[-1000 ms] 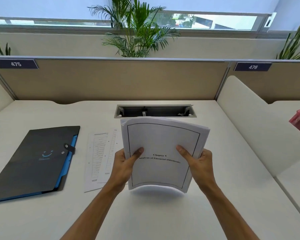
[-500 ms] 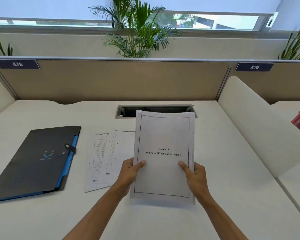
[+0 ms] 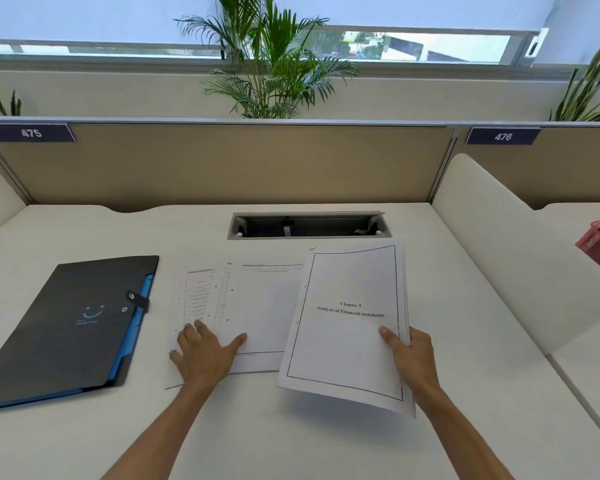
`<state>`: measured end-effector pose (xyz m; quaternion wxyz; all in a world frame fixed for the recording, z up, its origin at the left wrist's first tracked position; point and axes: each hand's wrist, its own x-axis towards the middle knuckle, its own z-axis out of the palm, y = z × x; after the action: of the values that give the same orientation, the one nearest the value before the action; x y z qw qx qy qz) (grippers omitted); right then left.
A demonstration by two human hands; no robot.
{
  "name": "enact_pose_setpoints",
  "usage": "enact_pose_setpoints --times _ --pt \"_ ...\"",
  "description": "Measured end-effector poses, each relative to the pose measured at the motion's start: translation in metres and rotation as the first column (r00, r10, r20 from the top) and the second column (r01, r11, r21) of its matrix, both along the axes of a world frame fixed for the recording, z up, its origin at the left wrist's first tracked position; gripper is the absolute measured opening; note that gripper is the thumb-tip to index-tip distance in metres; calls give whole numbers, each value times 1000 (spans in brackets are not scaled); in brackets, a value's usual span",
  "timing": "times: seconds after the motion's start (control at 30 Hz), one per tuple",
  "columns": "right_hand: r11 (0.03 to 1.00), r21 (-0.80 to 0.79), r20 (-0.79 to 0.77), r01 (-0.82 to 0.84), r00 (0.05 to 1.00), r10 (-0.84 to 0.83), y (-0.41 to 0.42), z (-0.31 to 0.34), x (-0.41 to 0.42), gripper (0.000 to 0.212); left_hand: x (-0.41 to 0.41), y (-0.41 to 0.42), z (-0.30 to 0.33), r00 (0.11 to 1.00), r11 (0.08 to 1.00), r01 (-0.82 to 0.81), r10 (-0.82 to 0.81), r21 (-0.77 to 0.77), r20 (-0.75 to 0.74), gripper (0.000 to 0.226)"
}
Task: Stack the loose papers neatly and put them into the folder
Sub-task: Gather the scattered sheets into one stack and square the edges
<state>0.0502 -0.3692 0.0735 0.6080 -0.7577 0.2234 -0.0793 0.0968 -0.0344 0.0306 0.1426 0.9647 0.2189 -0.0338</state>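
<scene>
Right hand (image 3: 411, 358) gripping stack (image 3: 347, 327), left hand (image 3: 201, 355) on sheets (image 3: 253, 306)

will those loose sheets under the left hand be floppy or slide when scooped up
Probably floppy: the loose sheets look thin and lie flat. They may slide apart, since they are already fanned on the smooth desk. The left hand pressing flat should steady them.

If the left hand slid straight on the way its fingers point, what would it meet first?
The left hand already lies flat on the loose sheets, fingers pointing away. Sliding on, it would likely just cross more paper; beyond that the desk looks free.
</scene>
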Motion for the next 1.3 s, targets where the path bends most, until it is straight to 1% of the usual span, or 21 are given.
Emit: enact_pose_setpoints --times 0.03,0.1,0.17,0.2,0.27,0.33,0.4,0.47,0.5,0.57,0.63,0.73,0.9,1.0,1.03,1.1,1.13,1.17,1.2,1.23,1.3 --pt "1000 -6 -3 -3 1000 3 -2 0 0 12 2 2 0 1000 1000 5 -5 28 -6 110" --pt "1000 -8 -11 -10 1000 10 -3 0 0 12 5 3 2 1000 998 13 -12 63 -19 107" --pt "1000 -11 -13 -10 1000 10 -5 0 0 11 10 5 5 1000 999 9 -8 38 -27 99" --pt "1000 -9 -14 -10 1000 10 -5 1 0 11 12 4 8 1000 1000 2 -2 -13 -17 96" --pt "1000 1 -13 -13 1000 13 -5 1 0 10 15 4 14 999 975 -40 46 -218 21 90" --pt "999 24 -15 -26 1000 26 -4 1 1 9 15 6 18 992 912 -97 120 -398 31 82" --pt "998 41 -16 -41 999 41 -2 1 2 8 15 9 18 988 846 -124 155 -518 16 68" --pt "997 54 -11 -53 998 54 1 3 4 7 16 13 16 983 739 -145 184 -658 -10 58" --pt "996 67 -4 -59 998 60 4 5 4 7 16 14 17 982 684 -152 184 -714 -33 55" --pt "994 91 -2 -67 998 67 8 7 7 5 15 14 20 987 604 -147 145 -783 -73 51" --pt "991 113 2 -77 997 77 12 9 11 5 13 12 22 993 553 -113 101 -825 -68 43" --pt "982 165 6 -92 996 92 22 13 17 6 4 9 29 998 489 -38 70 -871 -5 35" --pt "968 223 33 -119 993 115 40 24 28 13 -14 3 47 995 376 86 6 -923 95 30" --pt "963 235 60 -132 991 121 48 34 34 10 -23 -2 62 988 293 154 -56 -944 144 21" --pt "963 235 69 -132 990 119 49 37 36 8 -27 -3 68 983 265 176 -90 -948 157 25" --pt "961 236 77 -145 988 130 51 43 38 8 -30 -3 74 973 220 212 -134 -952 185 52" --pt "955 248 83 -164 986 147 51 44 39 10 -31 -4 77 971 196 217 -145 -956 191 59" --pt "946 266 89 -184 982 166 51 46 40 14 -33 -5 80 969 185 223 -152 -957 196 51" --pt "940 275 96 -202 979 182 51 48 40 16 -35 -6 81 967 171 231 -150 -958 206 33" --pt "937 273 109 -219 974 196 51 51 39 16 -36 -6 81 966 159 229 -156 -960 205 21" --pt "941 237 149 -241 966 210 52 55 37 18 -37 -5 81 961 151 245 -173 -958 218 20"
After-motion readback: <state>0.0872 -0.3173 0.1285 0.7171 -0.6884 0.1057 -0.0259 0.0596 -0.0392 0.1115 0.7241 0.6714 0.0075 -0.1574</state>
